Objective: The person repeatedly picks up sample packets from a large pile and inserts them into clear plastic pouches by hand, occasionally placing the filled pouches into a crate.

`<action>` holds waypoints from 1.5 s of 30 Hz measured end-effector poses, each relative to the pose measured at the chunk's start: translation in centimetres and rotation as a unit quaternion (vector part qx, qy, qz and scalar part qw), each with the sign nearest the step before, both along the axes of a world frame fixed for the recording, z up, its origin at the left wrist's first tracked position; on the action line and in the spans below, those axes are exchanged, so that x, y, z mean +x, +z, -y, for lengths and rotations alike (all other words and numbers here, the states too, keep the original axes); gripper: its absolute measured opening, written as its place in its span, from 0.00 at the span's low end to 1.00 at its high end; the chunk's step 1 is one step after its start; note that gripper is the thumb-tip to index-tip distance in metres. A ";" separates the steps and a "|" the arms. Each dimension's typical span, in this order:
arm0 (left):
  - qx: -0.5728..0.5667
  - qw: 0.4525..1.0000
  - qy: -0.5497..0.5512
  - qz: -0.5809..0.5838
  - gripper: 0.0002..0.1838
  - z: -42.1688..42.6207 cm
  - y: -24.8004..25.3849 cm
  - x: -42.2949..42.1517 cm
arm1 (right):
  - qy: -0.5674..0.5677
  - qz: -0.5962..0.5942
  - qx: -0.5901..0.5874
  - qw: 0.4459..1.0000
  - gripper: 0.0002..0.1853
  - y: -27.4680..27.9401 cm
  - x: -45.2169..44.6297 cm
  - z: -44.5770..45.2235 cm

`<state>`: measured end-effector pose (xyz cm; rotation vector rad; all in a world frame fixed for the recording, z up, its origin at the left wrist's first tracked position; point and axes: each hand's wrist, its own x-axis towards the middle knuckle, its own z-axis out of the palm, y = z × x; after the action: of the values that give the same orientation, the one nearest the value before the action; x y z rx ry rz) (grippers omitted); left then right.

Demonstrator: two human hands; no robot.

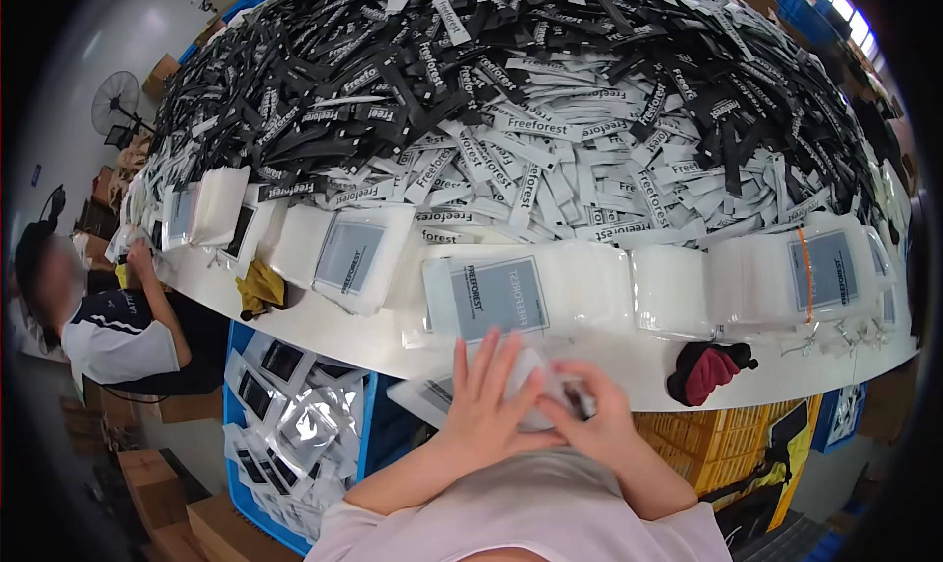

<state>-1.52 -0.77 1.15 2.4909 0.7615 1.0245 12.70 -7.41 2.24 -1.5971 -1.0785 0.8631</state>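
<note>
My left hand (488, 390) lies with fingers stretched and spread against a clear printed plastic bag (427, 395) at the table's front edge. My right hand (594, 410) is closed at the bag's right side, thumb and fingers pinched together. A small dark patch shows by those fingertips; I cannot make out what it is. Just beyond my hands lies a stack of clear bags (580, 287) printed FREEFOREST on a grey panel. Part of the bag is hidden behind my hands.
Black and white Freeforest sachets (535, 125) heap across the table. More bag stacks (673, 292) line its front. A maroon-black cloth pouch (709, 373) and a yellow one (261, 289) lie there. Below are a blue bin (365, 424) of filled bags and a yellow crate (702, 444). Another person (128, 336) works left.
</note>
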 end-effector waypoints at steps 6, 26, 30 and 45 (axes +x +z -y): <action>-0.116 0.986 -0.117 -0.016 0.44 -0.8 -0.6 -1.8 | 0.171 -0.044 -0.115 0.978 0.16 -0.1 0.4 0.4; -0.107 0.993 0.029 -0.041 0.45 -1.9 0.3 -3.4 | 0.040 -0.412 0.228 0.881 0.18 -0.2 2.2 -3.3; -0.036 0.998 0.043 0.031 0.54 -1.3 -0.4 -1.8 | 0.084 -0.245 0.170 0.951 0.26 3.4 0.3 -4.2; -0.105 0.993 -0.002 0.056 0.60 -2.0 -0.8 -2.2 | 0.115 0.087 0.186 0.972 0.21 2.7 -0.7 -3.0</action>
<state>-3.75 1.27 0.33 2.2382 0.7856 1.0161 12.01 -4.39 4.90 -1.2658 -1.4776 0.6282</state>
